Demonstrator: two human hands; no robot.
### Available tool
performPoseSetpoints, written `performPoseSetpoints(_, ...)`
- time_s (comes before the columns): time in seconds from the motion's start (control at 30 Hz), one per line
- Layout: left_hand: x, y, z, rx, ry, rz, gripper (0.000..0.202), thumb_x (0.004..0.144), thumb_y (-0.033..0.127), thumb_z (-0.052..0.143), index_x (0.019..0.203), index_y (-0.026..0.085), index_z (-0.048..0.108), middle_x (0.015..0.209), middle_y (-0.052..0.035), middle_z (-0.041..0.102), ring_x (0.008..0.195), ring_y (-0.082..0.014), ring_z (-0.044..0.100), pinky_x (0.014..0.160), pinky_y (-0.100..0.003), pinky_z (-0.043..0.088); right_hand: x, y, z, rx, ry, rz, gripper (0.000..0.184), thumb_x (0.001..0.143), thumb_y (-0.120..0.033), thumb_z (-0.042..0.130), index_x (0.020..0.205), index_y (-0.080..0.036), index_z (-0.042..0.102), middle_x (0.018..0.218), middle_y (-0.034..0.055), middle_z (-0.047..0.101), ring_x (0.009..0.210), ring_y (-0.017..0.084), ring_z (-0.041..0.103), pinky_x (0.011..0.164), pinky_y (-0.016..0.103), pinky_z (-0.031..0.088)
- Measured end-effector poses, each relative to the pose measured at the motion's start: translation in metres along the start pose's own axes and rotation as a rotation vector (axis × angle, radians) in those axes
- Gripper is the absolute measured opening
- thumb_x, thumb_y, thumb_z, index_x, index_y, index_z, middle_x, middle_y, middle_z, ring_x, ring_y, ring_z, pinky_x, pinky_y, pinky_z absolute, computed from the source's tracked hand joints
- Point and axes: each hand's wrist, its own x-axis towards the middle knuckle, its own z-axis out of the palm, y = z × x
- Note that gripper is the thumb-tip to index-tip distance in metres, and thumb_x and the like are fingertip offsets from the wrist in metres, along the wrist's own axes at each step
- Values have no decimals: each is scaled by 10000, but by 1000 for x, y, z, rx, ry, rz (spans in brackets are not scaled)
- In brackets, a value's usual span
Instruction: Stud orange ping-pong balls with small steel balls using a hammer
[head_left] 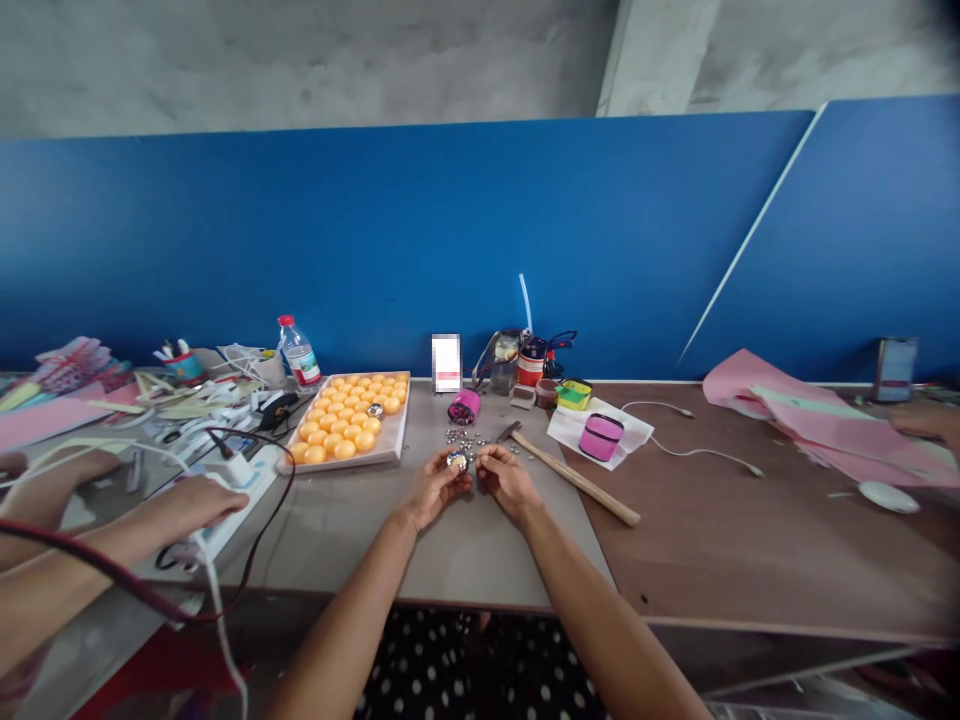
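Note:
Between the fingers of my left hand [433, 492] is a small round piece covered in shiny studs [457, 461]. My right hand [508, 480] is close beside it, fingertips pinched together; whatever they hold is too small to make out. Small shiny beads or rhinestones [466, 440] lie scattered on the grey table just beyond both hands. A hammer [570, 474] with a wooden handle rests to the right of my right hand. Left of my hands stands a shallow box [390, 455] of orange balls [344, 449], with one studded ball [375, 410] among them.
A pink pouch [601, 437] lies on white paper [634, 428], and a pink roll-shaped item [464, 406] sits behind the beads. At the left, another person's hand [187, 505] rests by a power strip [259, 480] with trailing cables. A bottle [300, 358] stands at the back.

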Motion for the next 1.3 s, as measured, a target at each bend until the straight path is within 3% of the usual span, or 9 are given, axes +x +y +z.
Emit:
performPoseSetpoints(0.2, -2, 1, 0, 0, -41, -22, 488, 661, 143, 726, 1109, 161, 532, 943, -68, 660, 761, -169, 661, 725, -299, 532, 0, 2, -1, 7, -12, 10, 242, 584, -283, 736, 744, -202, 573, 590, -49, 556, 471, 72, 431, 437, 200, 311)
performPoseSetpoints(0.63, -2, 1, 2, 18, -11, -14, 487, 641, 146, 742, 1085, 164, 545, 921, -53, 649, 741, -159, 652, 722, -301, 532, 2, 10, 0, -263, -20, -76, 200, 613, -338, 698, 673, -188, 579, 587, -39, 536, 532, 90, 429, 524, 221, 351)
performPoseSetpoints(0.93, -3, 0, 3, 22, -25, -4, 499, 637, 162, 750, 1089, 162, 541, 930, -62, 643, 745, -165, 650, 727, -318, 525, 4, 12, 0, -278, 35, -50, 166, 590, -308, 684, 675, -198, 593, 588, -36, 540, 533, 100, 437, 513, 226, 362)
performPoseSetpoints(1.3, -1, -3, 0, 57, -27, 18, 501, 641, 177, 749, 1095, 158, 537, 918, -56, 643, 723, -149, 643, 716, -292, 521, 3, 10, -1, -348, 12, -63, 172, 612, -323, 682, 672, -185, 599, 576, -41, 539, 529, 93, 439, 529, 225, 346)
